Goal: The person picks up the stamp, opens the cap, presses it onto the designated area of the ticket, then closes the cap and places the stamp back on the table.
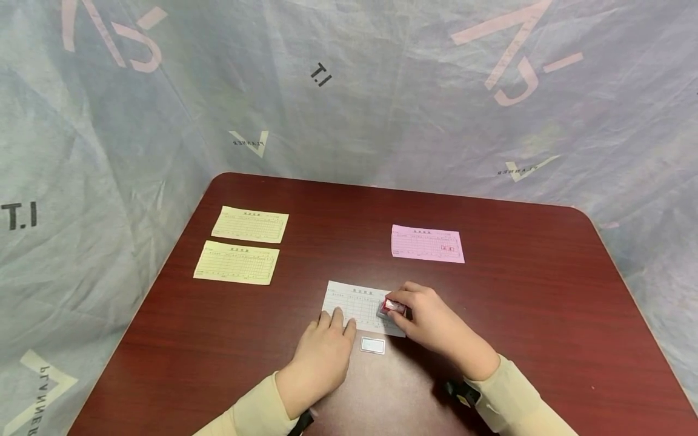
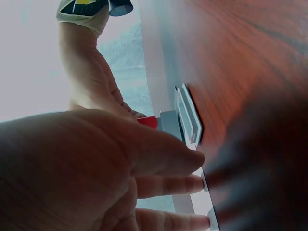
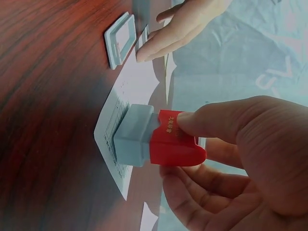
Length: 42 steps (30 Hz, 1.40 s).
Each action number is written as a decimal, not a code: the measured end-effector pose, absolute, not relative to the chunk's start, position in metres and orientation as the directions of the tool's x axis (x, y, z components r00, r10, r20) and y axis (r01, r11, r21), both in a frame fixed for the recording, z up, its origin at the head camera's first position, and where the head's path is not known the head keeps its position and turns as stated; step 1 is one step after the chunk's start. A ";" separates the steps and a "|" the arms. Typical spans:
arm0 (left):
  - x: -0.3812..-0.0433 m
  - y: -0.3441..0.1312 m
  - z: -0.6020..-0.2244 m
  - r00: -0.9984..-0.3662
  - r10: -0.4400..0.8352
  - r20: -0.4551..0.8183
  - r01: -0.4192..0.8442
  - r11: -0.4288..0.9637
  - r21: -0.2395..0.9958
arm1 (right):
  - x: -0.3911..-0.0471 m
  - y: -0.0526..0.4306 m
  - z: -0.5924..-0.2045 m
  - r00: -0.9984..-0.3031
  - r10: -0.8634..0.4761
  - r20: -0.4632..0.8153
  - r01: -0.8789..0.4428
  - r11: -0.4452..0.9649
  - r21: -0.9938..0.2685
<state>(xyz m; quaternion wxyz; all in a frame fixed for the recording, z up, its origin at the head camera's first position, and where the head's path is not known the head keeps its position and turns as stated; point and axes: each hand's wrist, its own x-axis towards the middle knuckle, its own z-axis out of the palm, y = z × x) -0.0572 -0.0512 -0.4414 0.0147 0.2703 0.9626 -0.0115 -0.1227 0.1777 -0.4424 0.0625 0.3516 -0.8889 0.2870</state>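
A white printed form (image 1: 343,298) lies near the middle of the table. My left hand (image 1: 326,357) rests its fingertips on the form's lower left edge, fingers extended. Between thumb and fingers, my right hand (image 1: 428,315) pinches a self-inking stamp (image 1: 391,307) with a red top and a grey base. In the right wrist view the stamp (image 3: 178,139) stands base down on the form's right part. Whether it has left a mark underneath is hidden. The stamp's grey cap (image 1: 372,345) lies on the table just below the form, between the hands.
Two yellow forms (image 1: 251,224) lie at the back left, one before the other. A pink form (image 1: 428,243) with red stamp marks lies at the back right. The dark red table (image 1: 523,272) is bordered by hanging grey cloth (image 1: 382,97) behind and at both sides.
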 end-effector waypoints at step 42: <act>-0.056 -0.053 -0.445 -0.851 0.524 -0.048 0.523 0.852 0.021 | -0.115 0.172 -0.442 -0.747 -0.606 0.274 -0.664 0.656 -0.359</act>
